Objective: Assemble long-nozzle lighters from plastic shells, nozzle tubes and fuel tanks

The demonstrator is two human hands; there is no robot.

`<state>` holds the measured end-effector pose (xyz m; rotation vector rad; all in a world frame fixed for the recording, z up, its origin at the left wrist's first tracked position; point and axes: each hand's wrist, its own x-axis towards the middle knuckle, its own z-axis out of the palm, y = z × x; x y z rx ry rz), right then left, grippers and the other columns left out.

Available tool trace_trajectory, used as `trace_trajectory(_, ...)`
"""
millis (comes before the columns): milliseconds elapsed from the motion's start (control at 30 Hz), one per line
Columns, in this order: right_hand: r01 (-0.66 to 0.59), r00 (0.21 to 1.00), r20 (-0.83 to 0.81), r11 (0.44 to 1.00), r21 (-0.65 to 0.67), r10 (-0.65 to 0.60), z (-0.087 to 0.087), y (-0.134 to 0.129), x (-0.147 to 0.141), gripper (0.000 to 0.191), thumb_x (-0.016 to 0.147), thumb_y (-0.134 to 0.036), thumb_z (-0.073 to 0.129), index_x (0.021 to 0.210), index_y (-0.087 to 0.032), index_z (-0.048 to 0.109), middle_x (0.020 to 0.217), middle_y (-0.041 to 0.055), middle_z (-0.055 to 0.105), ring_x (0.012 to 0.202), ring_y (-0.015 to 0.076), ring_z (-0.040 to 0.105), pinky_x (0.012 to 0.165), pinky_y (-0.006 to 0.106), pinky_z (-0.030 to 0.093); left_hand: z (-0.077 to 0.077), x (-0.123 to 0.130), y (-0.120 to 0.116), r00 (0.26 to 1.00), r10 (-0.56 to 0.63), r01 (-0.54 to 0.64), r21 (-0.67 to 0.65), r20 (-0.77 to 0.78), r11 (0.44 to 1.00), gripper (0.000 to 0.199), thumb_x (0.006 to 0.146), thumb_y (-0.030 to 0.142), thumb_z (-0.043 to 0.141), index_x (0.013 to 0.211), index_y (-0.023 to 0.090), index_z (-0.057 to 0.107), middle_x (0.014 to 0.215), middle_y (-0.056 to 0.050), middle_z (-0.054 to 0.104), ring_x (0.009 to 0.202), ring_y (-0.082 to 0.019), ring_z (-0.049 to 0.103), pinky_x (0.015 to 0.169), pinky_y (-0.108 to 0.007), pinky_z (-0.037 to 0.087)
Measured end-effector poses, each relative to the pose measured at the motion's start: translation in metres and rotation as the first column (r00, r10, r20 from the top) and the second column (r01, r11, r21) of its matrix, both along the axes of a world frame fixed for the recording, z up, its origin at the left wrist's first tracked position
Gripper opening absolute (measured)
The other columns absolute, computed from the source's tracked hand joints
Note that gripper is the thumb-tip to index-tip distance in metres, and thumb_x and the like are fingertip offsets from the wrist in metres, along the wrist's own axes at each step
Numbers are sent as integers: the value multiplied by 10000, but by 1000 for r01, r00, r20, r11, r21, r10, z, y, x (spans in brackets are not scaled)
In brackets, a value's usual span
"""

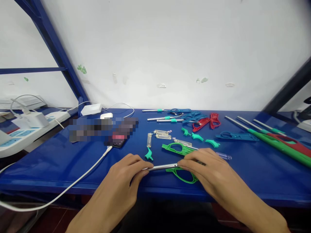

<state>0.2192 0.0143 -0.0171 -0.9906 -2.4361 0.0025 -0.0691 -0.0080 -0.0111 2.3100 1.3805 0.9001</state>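
A thin silver metal tube point(163, 167) lies level between my hands, close to the table's front edge. My left hand point(127, 178) pinches its left end between thumb and fingers. At the other end, the fingers of my right hand point(209, 170) are closed around the tube and hide part of it. Below and behind the right fingers is a green lighter handle half point(181, 178), partly covered. Another green handle half point(168, 148) lies just beyond. A teal trigger point(149, 154) and a clear fuel tank point(149, 140) rest beyond my left hand.
On the blue table point(80, 161) are more teal triggers point(197, 137), clear tanks point(163, 136), blue handle halves point(236, 136) and red ones point(214, 120). Long-necked lighters point(279, 145) lie right. A phone point(119, 141) with a white cable point(85, 176) is left, near a power strip point(21, 132).
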Motion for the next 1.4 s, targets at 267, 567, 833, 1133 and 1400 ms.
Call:
trace_trajectory(267,-41,998,57,998,50,38,-3,-2,-5,427,963,-9,582,1278,-289,654,1125,45,667,1027,233,617,860,379,490,-6,-9,-2,991,26,-28,-16,-128,999,306,1089,179,445,1160,364,679,1188,30,629,1036,-166,673,933,-323,511)
trace_trajectory(567,-82,994,81,994,79,76,2,-6,-8,425,973,8,519,1269,-263,660,1067,44,669,967,225,607,810,351,491,-2,-13,-11,983,20,-30,-51,-183,998,405,1032,43,423,1130,355,662,1151,26,622,1002,-162,670,838,-297,511)
trace_trajectory(833,-105,986,140,987,124,87,-4,-6,-8,479,995,20,446,1373,-227,606,1087,62,663,940,217,588,806,358,480,-4,5,-16,960,86,-52,135,-265,990,301,1063,157,472,1289,305,606,1244,-56,620,1087,-272,631,914,-458,550)
trace_trajectory(1133,-87,993,94,987,135,74,-6,-6,-9,448,1012,-27,472,1368,-241,639,1093,62,690,932,211,625,785,354,501,-22,40,-4,995,-96,90,250,11,964,237,1035,53,547,1162,217,662,1064,-33,674,926,-187,634,821,-358,551)
trace_trajectory(1400,-33,999,-40,996,77,36,-9,-9,-9,318,1015,-111,568,1245,-261,729,1091,57,719,954,199,670,806,337,541,-20,41,-6,990,-111,86,237,92,968,207,1032,59,562,1121,184,700,1018,-47,680,892,-182,635,761,-317,560)
